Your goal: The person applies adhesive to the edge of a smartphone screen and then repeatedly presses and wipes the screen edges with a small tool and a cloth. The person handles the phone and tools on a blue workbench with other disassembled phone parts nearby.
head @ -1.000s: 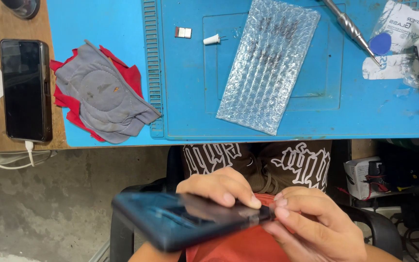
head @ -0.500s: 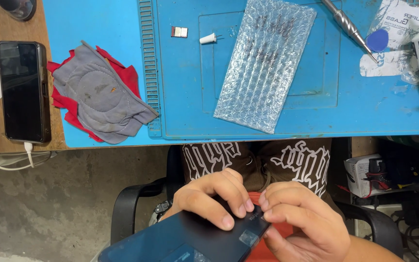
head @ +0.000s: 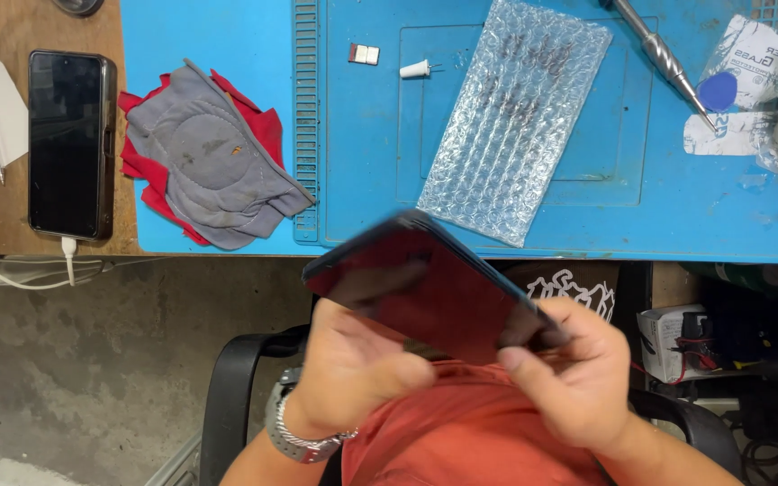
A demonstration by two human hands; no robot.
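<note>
Both hands grip a dark smartphone (head: 429, 292) over the lap: the left hand (head: 353, 369) cups it from beneath, the right hand (head: 565, 373) pinches its lower corner, apparently turning it for inspection. Steady support matters next. Beyond lies a blue work mat (head: 362, 180) on the table, with bubble wrap (head: 515, 117) and a grey cloth (head: 209, 162).

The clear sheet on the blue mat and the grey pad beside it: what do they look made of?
The clear sheet looks like plastic bubble wrap: rows of small glossy bubbles. The grey pad seems soft stitched fabric, matte and creased, over red cloth. The blue mat looks matte, perhaps silicone.
</note>
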